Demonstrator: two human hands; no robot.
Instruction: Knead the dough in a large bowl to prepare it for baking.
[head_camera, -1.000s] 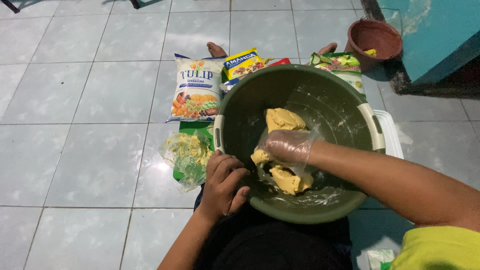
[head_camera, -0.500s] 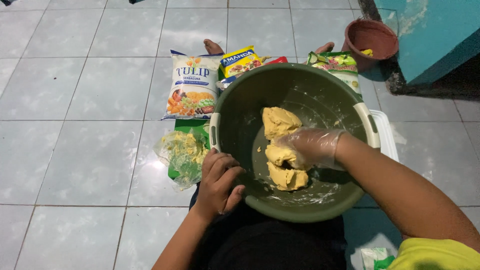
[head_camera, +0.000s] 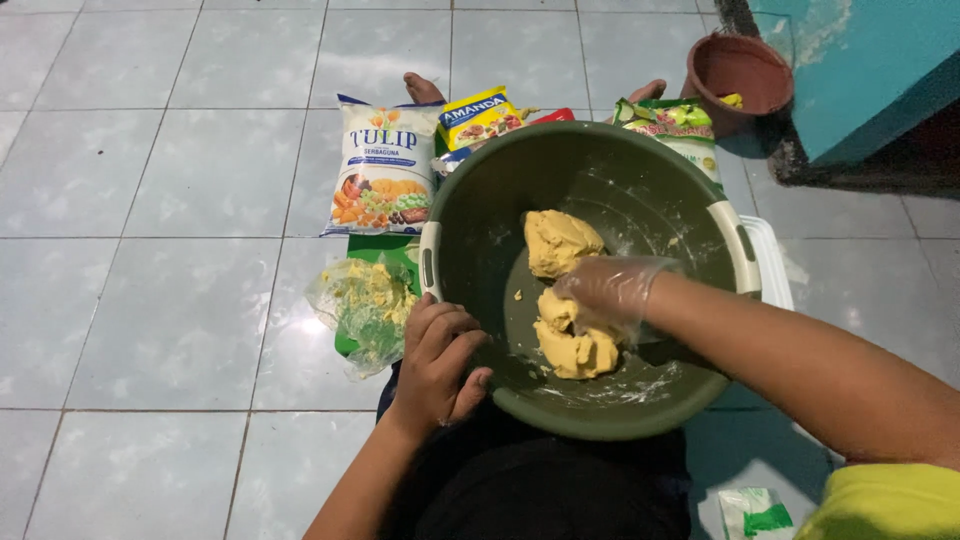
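Observation:
A big dark green plastic basin (head_camera: 470, 200) with white handles rests on the tiled floor in front of me. Inside lie lumps of yellow dough (head_camera: 560, 240), one toward the back and one nearer me. My right hand (head_camera: 610, 290), in a clear plastic glove, presses down on the nearer lump. My left hand (head_camera: 440, 365) is bare and grips the basin's near-left rim, fingers curled over the edge.
Left of the basin lies a crumpled clear plastic bag (head_camera: 365, 305) smeared yellow. Behind it are a white flour bag (head_camera: 382, 170), a yellow packet (head_camera: 480, 115) and a green packet (head_camera: 670, 125). A brown pot (head_camera: 738, 75) stands by a teal wall (head_camera: 860, 70). Bare feet show beyond the basin.
My gloved right hand has shifted slightly right and back over the dough, kneading it. The camera view has drifted a little; my left hand keeps its hold on the rim.

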